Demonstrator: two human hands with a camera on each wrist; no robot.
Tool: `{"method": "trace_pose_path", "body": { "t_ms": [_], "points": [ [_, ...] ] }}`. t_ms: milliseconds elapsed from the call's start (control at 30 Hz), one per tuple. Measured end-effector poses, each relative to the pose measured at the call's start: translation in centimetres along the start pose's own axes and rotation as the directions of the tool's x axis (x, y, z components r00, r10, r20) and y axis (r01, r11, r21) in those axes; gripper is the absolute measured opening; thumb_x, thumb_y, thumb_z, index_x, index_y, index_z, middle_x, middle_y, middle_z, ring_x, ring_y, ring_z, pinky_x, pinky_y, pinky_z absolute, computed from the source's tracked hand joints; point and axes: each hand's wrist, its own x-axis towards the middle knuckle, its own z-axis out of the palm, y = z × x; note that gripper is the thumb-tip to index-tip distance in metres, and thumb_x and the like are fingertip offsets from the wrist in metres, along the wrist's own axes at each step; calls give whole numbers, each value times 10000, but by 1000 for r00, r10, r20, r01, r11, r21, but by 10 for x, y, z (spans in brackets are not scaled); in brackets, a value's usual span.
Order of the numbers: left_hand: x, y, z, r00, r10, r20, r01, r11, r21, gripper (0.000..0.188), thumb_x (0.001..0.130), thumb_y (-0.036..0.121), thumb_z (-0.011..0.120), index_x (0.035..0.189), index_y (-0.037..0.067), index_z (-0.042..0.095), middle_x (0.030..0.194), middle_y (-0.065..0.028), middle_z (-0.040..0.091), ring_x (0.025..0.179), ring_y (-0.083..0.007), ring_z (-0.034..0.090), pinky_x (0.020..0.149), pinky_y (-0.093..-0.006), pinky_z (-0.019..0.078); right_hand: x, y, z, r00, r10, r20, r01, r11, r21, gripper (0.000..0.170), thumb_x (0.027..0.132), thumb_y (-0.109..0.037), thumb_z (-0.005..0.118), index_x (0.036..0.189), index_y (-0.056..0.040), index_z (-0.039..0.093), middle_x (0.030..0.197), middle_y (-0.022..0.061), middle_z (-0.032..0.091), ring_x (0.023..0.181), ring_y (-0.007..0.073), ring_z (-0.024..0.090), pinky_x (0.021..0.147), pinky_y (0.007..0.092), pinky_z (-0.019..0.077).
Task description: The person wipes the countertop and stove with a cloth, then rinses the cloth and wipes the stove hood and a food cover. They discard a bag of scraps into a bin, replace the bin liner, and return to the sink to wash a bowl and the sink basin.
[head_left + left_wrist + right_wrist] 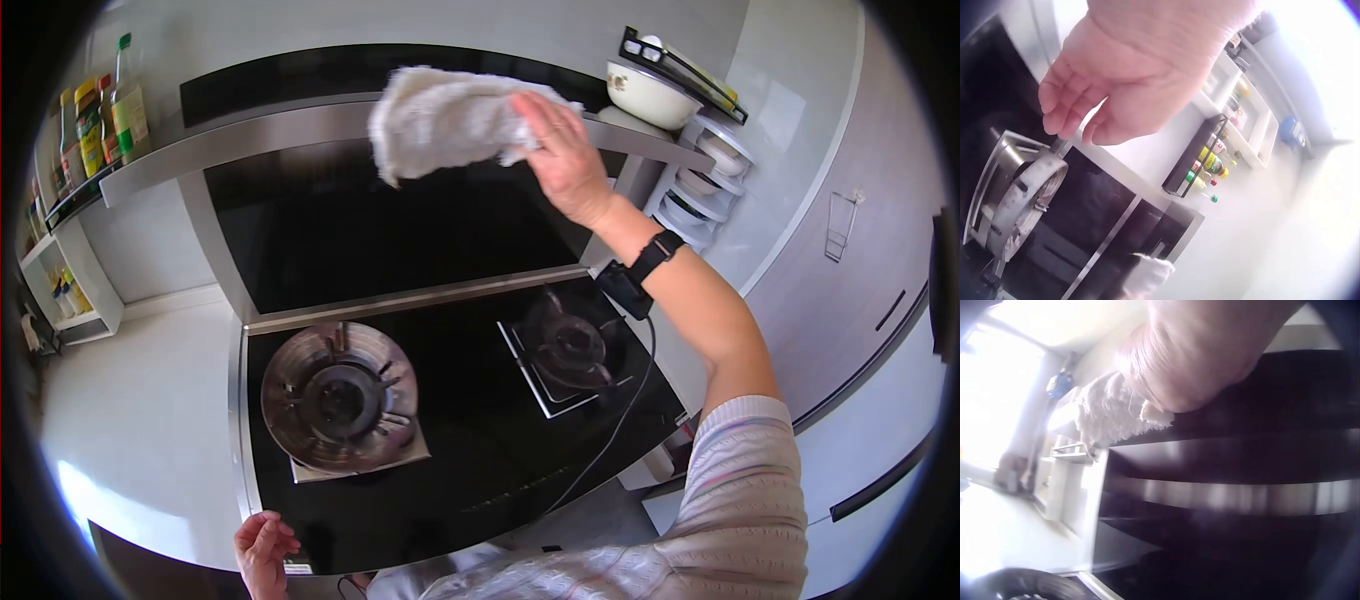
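Note:
A white fluffy cloth (445, 120) is held by the right hand (570, 165) in front of the range hood's upper edge (330, 122). The right wrist view shows the cloth (1107, 412) hanging beyond the right hand (1204, 356), whose fingers are hidden there. Low at the hob's front left corner is the left hand (265, 553), holding nothing. Its fingers (1072, 103) are loosely bent in the left wrist view, with the thumb close to them.
The black hob (460, 440) carries a left burner with a metal ring (290, 430) and a right burner (572, 345). Bottles (128, 110) stand on a rack at the left. A white bowl (645, 98) sits at the upper right, above stacked containers (700, 200).

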Motion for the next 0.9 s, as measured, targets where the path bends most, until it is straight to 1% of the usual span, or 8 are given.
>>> {"method": "trace_pose_path", "body": {
  "t_ms": [267, 467, 533, 600, 667, 767, 867, 900],
  "points": [
    [-40, 5, 48, 992, 118, 34, -120, 991, 57, 156, 842, 113, 570, 935, -10, 591, 712, -94, 616, 552, -157, 587, 509, -243, 478, -146, 110, -31, 908, 416, 42, -406, 901, -154, 545, 740, -46, 531, 1270, -58, 403, 1330, 108, 374, 1230, 256, 357, 1022, 355, 304],
    [-54, -21, 25, 990, 140, -14, -140, 990, -30, 129, 818, 118, 609, 868, -1, 605, 652, -103, 611, 512, -166, 589, 449, -247, 469, -226, 179, -46, 800, 600, 17, -516, 702, -491, 515, 785, -102, 472, 1292, -91, 380, 1296, 119, 424, 1203, 266, 395, 989, 356, 338],
    [-68, -15, 27, 989, 144, -29, -144, 989, -26, 135, 818, 124, 612, 872, 1, 603, 650, -101, 609, 511, -163, 588, 442, -240, 464, -258, 209, -53, 217, 967, 130, -916, 248, -317, 341, 805, -139, 437, 1115, -49, 544, 1162, 168, 537, 1052, 291, 531, 872, 379, 429],
    [-90, 4, 41, 994, 68, -81, -61, 994, 89, 193, 849, 132, 575, 977, -10, 600, 771, -71, 626, 611, -121, 578, 580, -212, 459, -296, 221, -67, 215, 928, 305, -798, 347, -492, 273, 780, -197, 509, 998, -58, 597, 1015, 178, 603, 888, 317, 598, 775, 401, 465],
    [-78, -20, 23, 992, 111, -67, -109, 994, 30, 170, 841, 133, 580, 937, -7, 591, 714, -89, 618, 554, -149, 587, 506, -234, 473, -323, 216, -75, 44, 853, 520, -705, 395, -589, 229, 780, -226, 559, 933, -70, 628, 996, 140, 621, 851, 310, 617, 720, 438, 472],
    [-68, -26, 26, 991, 132, -22, -132, 991, -14, 147, 826, 131, 598, 890, -1, 590, 658, -101, 609, 506, -170, 592, 440, -248, 476, -345, 177, -97, -281, 752, 596, -933, -359, 13, 260, 853, -280, 536, 1046, -107, 560, 905, 76, 627, 780, 259, 635, 580, 408, 501],
    [-57, -24, 44, 993, 108, 47, -107, 994, -21, 144, 820, 133, 611, 885, 5, 598, 665, -95, 611, 518, -162, 589, 452, -241, 464, -343, 141, -134, -272, 712, 647, -759, -572, 311, 279, 875, -272, 491, 1074, -77, 502, 845, 104, 630, 689, 214, 640, 536, 366, 504],
    [-53, -24, 50, 989, 118, 85, -115, 993, -32, 146, 821, 136, 610, 888, 7, 597, 673, -94, 612, 522, -161, 590, 456, -241, 464, -329, 124, -149, -391, 668, 633, -795, -592, 134, 297, 884, -246, 493, 1104, -46, 487, 935, 129, 616, 751, 233, 638, 586, 354, 521]
  ]
}}
